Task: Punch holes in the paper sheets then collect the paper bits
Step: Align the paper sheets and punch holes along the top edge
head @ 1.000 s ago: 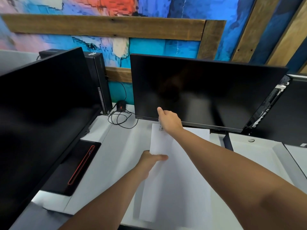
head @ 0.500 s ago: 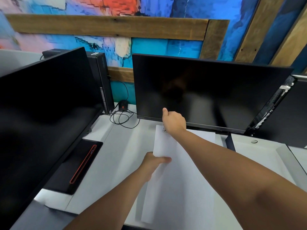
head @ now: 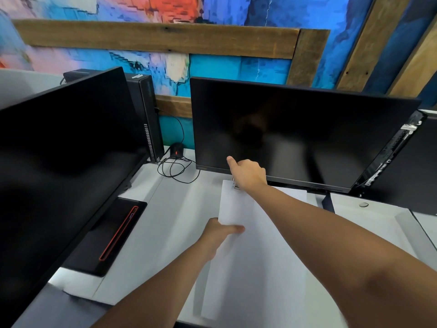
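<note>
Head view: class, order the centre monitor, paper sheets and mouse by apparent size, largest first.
1. Centre monitor
2. Paper sheets, close behind; nearness to the camera enlarges them, so unsure
3. Mouse, clearly smallest

Left hand (head: 218, 234) pinches, thumb on top; right hand (head: 248, 174), farther forward, grips downward.

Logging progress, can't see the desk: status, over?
Left hand pinches paper sheets at left edge. Right hand grips hole punch on far edge. Monitor close behind, not blocking.
</note>
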